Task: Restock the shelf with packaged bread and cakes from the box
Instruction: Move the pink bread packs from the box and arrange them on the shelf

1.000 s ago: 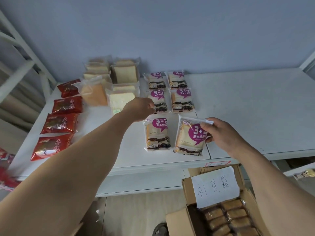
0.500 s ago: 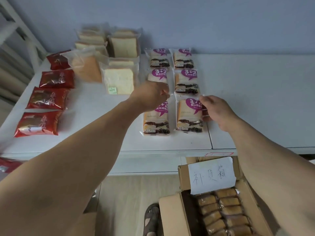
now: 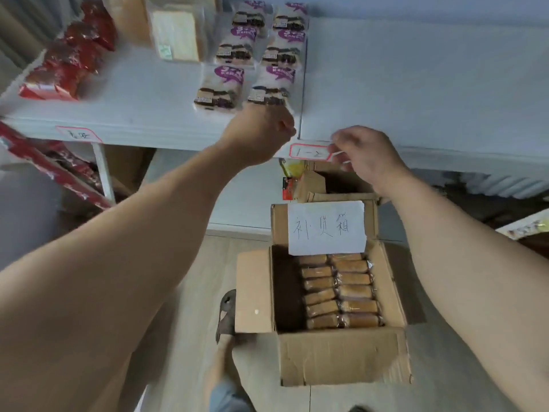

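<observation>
Cardboard, creased and open at the top, makes up the box (image 3: 341,355) on the floor just below the front edge of the shelf (image 3: 416,84). Inside lie two rows of small golden cakes (image 3: 341,292) in clear wrappers, packed side by side, with an empty dark strip along the box's left side. A white paper label (image 3: 326,227) with handwriting is stuck to the rear flap.

On the shelf lie two columns of purple-labelled bread packs (image 3: 246,55), with sliced bread (image 3: 178,34) and red packets (image 3: 68,63) further left. A small tag (image 3: 309,152) hangs on the shelf edge.

Both hands hover at that edge, above the box. The left hand (image 3: 261,132) is curled into a loose fist and holds nothing I can see. The right hand (image 3: 364,156) has its fingers bent near the tag; blur hides the fingertips, so I cannot tell whether its grip is on anything.

The cakes look light and soft, easily squashed, and their film wrappers are likely slippery. A gentle hold across the long sides of one cake, or by the crimped wrapper end, should lift it without crushing. Several could probably be gathered at once with spread fingers, though a tight squeeze would dent them.
</observation>
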